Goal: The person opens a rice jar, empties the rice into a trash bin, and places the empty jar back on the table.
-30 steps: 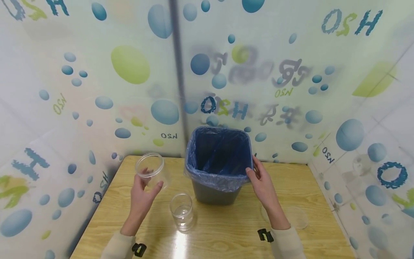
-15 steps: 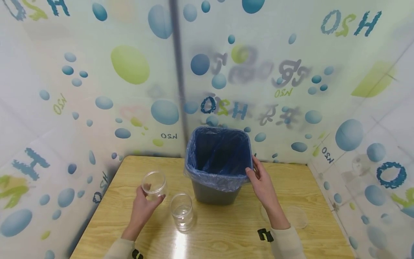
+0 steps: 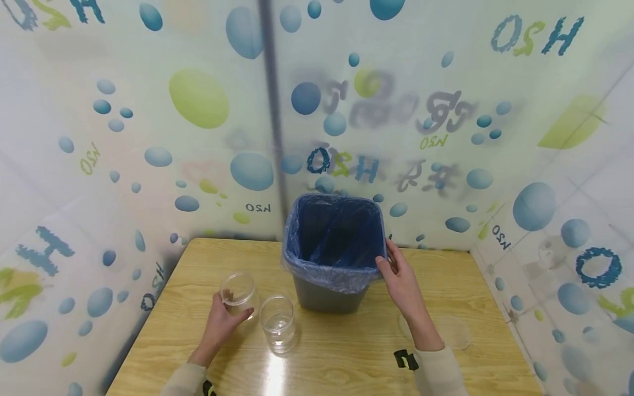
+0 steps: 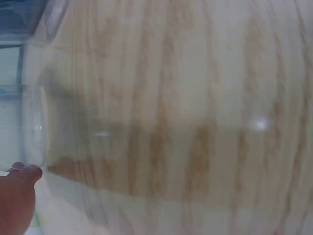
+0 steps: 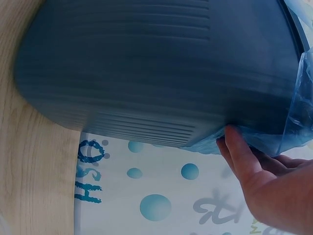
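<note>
My left hand [image 3: 223, 322] holds a clear jar [image 3: 244, 300] upright at the table, thumb on the near right side and fingers around the left. Just to its right stands a second clear jar [image 3: 278, 324], open at the top. At the left edge of the left wrist view, the fingers [image 4: 22, 178] sit at the jar's [image 4: 12, 127] base, close to the wood. My right hand [image 3: 403, 280] grips the right rim of a dark grey trash can [image 3: 327, 297] through its blue bag [image 3: 342, 279]. In the right wrist view, the fingers [image 5: 239, 149] lie against the can's side over the bag's edge.
Thin clear round discs [image 3: 454, 332] lie on the wooden table [image 3: 346, 357] by the right forearm. A wall [image 3: 198, 159] printed with bubbles rises behind the table, with side walls left and right. The trash can stands near the table's back edge.
My left hand has lowered the jar onto the table, bringing it nearer and slightly right, beside the second jar. The right hand and the trash can have stayed put.
</note>
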`<state>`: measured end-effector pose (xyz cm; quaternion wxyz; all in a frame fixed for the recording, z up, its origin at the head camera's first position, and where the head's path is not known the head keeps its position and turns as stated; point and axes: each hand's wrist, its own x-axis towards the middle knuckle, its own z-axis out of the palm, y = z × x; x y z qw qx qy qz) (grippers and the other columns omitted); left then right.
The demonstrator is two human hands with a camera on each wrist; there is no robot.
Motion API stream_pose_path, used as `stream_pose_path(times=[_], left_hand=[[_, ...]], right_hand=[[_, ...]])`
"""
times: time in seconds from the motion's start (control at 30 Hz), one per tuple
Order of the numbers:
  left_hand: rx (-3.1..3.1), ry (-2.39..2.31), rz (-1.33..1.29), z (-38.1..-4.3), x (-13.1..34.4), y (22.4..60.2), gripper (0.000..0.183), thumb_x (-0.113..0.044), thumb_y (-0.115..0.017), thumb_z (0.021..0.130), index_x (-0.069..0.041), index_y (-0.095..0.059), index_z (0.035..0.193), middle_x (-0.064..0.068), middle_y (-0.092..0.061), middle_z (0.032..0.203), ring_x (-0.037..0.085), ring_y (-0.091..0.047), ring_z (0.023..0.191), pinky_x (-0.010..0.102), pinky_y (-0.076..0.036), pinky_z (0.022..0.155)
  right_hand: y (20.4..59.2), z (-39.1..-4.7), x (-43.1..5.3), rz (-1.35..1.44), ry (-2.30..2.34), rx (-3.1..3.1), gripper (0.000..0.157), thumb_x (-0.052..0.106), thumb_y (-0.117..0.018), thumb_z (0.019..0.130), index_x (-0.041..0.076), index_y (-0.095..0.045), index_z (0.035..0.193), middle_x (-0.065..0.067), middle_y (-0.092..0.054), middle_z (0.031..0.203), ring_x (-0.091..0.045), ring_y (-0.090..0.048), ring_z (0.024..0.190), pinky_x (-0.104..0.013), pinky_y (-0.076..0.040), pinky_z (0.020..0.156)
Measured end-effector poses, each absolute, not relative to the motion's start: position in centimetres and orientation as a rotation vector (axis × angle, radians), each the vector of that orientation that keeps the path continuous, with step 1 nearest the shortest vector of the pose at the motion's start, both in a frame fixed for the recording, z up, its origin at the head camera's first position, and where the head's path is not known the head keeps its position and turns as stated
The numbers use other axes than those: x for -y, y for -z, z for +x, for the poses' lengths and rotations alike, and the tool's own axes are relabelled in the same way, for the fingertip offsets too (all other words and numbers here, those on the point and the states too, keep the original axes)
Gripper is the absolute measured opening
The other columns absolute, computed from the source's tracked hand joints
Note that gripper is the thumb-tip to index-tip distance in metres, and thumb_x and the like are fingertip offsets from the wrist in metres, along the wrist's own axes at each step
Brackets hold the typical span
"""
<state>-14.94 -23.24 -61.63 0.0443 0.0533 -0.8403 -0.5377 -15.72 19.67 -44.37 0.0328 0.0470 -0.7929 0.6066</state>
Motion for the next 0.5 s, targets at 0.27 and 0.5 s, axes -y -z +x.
stream_pose_path(times=[0.27, 0.5], left_hand=[[2.531, 1.594, 0.093, -15.0, 23.8, 62.3, 0.096, -0.011, -0.088, 0.078, 0.016, -0.026, 0.148, 0.041, -0.042, 0.135, 0.055, -0.046, 0.127, 0.063, -0.037, 0.109], [2.572, 1.639, 0.066, -14.9, 24.6, 62.0, 0.123, -0.015, -0.092, 0.077, 0.010, -0.004, 0.159, 0.044, -0.022, 0.154, 0.058, -0.025, 0.145, 0.064, -0.023, 0.119]], right_hand=[[44.3, -15.7, -19.6, 0.151, -1.869, 2.437, 0.062, 0.027, -0.049, 0.111, 0.008, -0.024, 0.164, -0.017, -0.030, 0.166, -0.034, -0.035, 0.150, -0.045, -0.034, 0.117], [44.4, -15.8, -19.5, 0.130, -1.861, 2.442, 0.064, 0.028, -0.050, 0.111, 0.006, -0.023, 0.164, -0.017, -0.028, 0.167, -0.035, -0.034, 0.151, -0.049, -0.033, 0.118]])
